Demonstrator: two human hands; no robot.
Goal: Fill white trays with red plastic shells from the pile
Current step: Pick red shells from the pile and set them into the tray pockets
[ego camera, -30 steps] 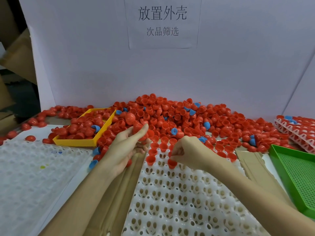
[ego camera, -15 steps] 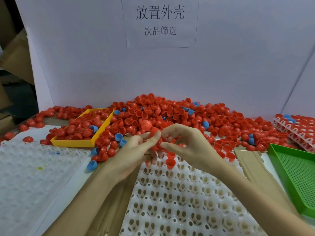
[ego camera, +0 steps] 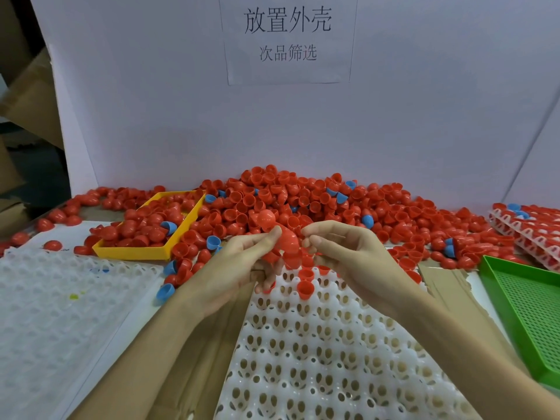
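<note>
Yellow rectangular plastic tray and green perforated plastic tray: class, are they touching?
Apart. The head view shows the yellow rectangular plastic tray far left, the green perforated plastic tray far right.

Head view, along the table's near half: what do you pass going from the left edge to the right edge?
Translucent white tray → yellow bin → left hand → red shell held between the hands → right hand → green perforated tray.

My left hand (ego camera: pixel 239 262) hides most shells it cups. The green tray (ego camera: pixel 527 310) runs off the frame's right edge. I can't read the white tray (ego camera: pixel 318 359) past the bottom edge.
</note>
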